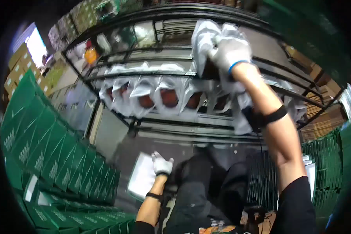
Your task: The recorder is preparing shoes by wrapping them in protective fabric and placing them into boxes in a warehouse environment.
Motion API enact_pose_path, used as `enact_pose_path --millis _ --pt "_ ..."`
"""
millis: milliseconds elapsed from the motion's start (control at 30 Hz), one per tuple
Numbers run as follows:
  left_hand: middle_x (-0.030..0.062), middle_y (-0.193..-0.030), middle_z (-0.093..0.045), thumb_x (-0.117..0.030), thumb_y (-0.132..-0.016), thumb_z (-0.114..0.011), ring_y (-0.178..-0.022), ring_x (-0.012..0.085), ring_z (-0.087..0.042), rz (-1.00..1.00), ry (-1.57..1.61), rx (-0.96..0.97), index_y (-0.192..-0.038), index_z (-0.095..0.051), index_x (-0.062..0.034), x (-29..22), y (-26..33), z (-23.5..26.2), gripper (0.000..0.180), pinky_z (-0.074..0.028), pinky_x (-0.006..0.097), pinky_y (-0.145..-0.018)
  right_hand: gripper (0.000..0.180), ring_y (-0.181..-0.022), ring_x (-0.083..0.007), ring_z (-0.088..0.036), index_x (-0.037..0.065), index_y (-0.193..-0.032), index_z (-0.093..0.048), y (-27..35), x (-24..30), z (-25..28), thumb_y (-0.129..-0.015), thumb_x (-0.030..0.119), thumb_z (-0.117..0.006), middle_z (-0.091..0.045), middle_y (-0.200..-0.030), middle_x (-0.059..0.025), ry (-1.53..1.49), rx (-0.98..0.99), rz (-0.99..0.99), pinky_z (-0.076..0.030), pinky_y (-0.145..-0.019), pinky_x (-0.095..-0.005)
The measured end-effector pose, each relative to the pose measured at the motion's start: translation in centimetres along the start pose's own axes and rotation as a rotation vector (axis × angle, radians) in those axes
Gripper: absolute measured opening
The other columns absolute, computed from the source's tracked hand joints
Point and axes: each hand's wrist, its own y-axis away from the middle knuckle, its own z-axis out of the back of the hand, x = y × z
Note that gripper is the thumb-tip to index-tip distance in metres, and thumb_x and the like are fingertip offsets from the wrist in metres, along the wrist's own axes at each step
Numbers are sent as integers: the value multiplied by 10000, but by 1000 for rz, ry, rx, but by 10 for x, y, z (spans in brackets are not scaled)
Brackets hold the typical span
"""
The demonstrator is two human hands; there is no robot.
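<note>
My right hand [233,54], in a white glove with a blue cuff, reaches far forward to the top of a black metal rack. Its fingers are closed round a white-wrapped shoe [204,41], which stands upright on the rack, and more white wrapping shows just behind the hand. Low in front of me, my left hand [162,164], also gloved, has its fingers spread and holds nothing. Beside and partly under it lies an open green box [134,186] lined with white paper [142,175].
Several more wrapped shoes [169,95] hang in a row on the rack [144,73]. Green boxes [46,144] stand in long rows on the left, and green box stacks [327,167] rise on the right. Brown cartons [21,70] are at the far left.
</note>
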Motion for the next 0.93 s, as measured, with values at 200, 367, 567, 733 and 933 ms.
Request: enact_pose_path --millis 200,367,567,733,933 --pt "252 -1166 -771 -183 -998 -604 -1095 429 -753 -85 -327 273 -1206 -744 -77 179 32 -97 271 -612 487 -963 590 -1081 -471 -731 123 -1191 -817 22 -69 -29 -1062 625 -535 -785 -1111 -245 -123 -215 -131 -561 -940 -528" --pt "143 -996 -776 44 -795 -649 -948 422 -728 -739 409 -400 -945 -786 -98 98 116 -2 248 -593 508 -875 399 -904 -183 -718 -6 -1226 -806 178 -141 36 -1096 353 -689 -806 -990 -153 -513 -441 -173 -567 -848 -343" --pt "197 -1202 -732 -5 -799 -686 -1192 422 -667 -1409 290 132 -1099 -768 -4 -33 181 110 310 -542 508 -1052 458 -1152 -230 -714 -47 -1414 -668 417 -223 76 -1102 288 -654 -753 -1272 -144 -389 -364 -7 -571 -1003 -404" --pt "219 -1443 -693 -152 -1072 -603 -1328 312 -649 -646 1412 428 -1438 -640 77 -114 213 130 434 -488 443 -1152 393 -597 -245 -579 97 -923 -801 408 -89 123 -824 461 -909 -605 -707 -29 -674 -101 452 -448 -586 -389" --pt "225 -1167 -802 -325 -850 -855 -1070 398 -777 -717 489 220 -1214 -715 45 -169 172 169 538 -592 450 -941 422 -644 -219 -730 95 -1162 -866 342 -118 168 -840 359 -937 -715 -737 -53 -700 124 571 -532 -608 -362"
